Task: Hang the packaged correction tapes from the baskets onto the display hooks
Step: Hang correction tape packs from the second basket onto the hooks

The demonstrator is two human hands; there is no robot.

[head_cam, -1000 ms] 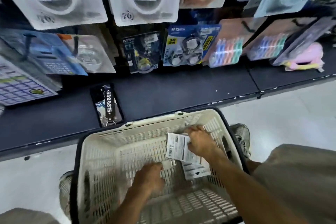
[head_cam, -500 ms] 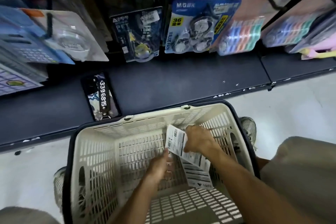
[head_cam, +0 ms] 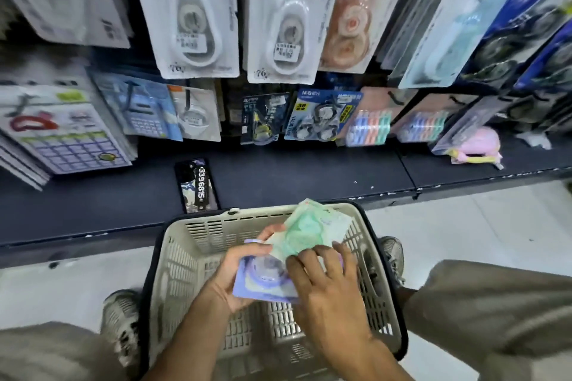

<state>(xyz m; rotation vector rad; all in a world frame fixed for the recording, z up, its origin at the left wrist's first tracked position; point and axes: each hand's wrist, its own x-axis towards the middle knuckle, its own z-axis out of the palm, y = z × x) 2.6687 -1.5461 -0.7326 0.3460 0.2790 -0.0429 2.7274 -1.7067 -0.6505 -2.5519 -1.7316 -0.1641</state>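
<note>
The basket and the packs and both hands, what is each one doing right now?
Basket: on the floor, upright, nothing visible inside under the hands.
Purple correction tape pack: held above the basket, gripped by the left hand.
Green correction tape pack: lying over the purple one, under the right hand fingers.
Hanging packs: on display hooks.

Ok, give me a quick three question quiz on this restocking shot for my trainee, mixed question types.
1. True or false: the left hand holds the purple packet.
2. Which packet lies fanned above the purple one? A green packet, B red, C black.
3. Fill in: both hands are over the cream ____.

Key: 1 true; 2 A; 3 basket. The right hand rests its fingers on the packets; its grip is unclear.
</note>
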